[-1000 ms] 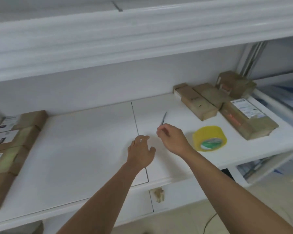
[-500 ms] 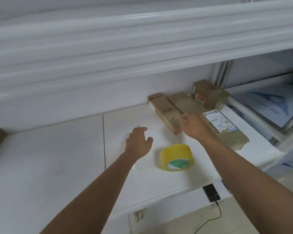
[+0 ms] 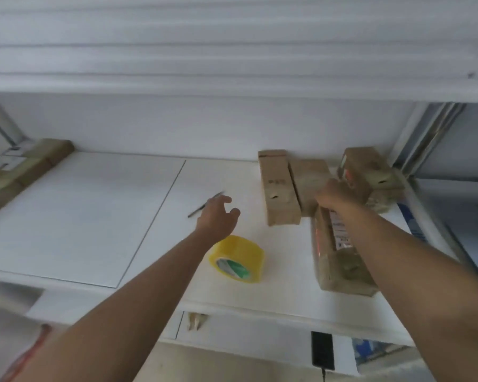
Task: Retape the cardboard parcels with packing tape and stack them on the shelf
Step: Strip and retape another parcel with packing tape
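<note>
Cardboard parcel under gripping right hand; yellow tape roll just below relaxed, empty left hand

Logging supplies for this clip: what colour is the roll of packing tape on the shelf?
Yellow, with a green and white label inside its core; roll of packing tape, head view.

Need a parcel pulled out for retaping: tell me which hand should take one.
Right. The right hand already sits at the parcels near the labelled parcel; the left hand hovers open over bare shelf.
</note>
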`<action>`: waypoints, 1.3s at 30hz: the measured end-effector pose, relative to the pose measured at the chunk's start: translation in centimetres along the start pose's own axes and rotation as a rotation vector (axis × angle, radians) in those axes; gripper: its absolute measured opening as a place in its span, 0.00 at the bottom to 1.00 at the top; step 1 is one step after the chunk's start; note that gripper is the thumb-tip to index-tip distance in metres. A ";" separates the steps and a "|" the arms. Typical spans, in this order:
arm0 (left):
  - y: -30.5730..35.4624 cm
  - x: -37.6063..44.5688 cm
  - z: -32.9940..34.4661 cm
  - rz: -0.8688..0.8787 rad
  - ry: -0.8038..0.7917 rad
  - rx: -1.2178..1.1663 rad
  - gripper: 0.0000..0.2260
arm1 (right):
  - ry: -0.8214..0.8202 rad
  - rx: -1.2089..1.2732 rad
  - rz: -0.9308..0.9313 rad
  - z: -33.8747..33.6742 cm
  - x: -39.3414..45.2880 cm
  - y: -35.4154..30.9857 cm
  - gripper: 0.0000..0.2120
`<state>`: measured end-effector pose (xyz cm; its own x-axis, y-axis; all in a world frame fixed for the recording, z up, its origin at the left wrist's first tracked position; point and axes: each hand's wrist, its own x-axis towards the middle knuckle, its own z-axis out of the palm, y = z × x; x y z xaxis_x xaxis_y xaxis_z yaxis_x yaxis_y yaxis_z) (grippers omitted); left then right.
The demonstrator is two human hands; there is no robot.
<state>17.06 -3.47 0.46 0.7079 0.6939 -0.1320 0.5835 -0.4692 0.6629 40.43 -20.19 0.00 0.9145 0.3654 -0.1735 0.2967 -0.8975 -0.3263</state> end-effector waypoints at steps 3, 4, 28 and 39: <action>-0.8 -0.6 -0.7 -0.063 0.066 -0.051 0.18 | -0.127 0.020 0.062 1.3 2.9 0.6 0.23; -1.2 -0.9 -1.0 -0.083 0.085 -0.056 0.18 | -0.166 0.017 0.090 1.8 3.9 0.7 0.36; -3.7 -0.5 -4.7 -0.048 0.265 -0.307 0.14 | 0.338 0.536 -0.348 -1.3 -2.9 -7.4 0.40; -13.7 1.3 -14.6 -0.164 0.209 -0.861 0.25 | -0.224 0.738 -0.503 9.5 -13.9 -24.0 0.28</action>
<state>4.16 11.81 1.98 0.5061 0.8408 -0.1923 0.1112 0.1575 0.9812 17.99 -1.36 1.38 0.6279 0.7783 -0.0014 0.3241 -0.2630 -0.9087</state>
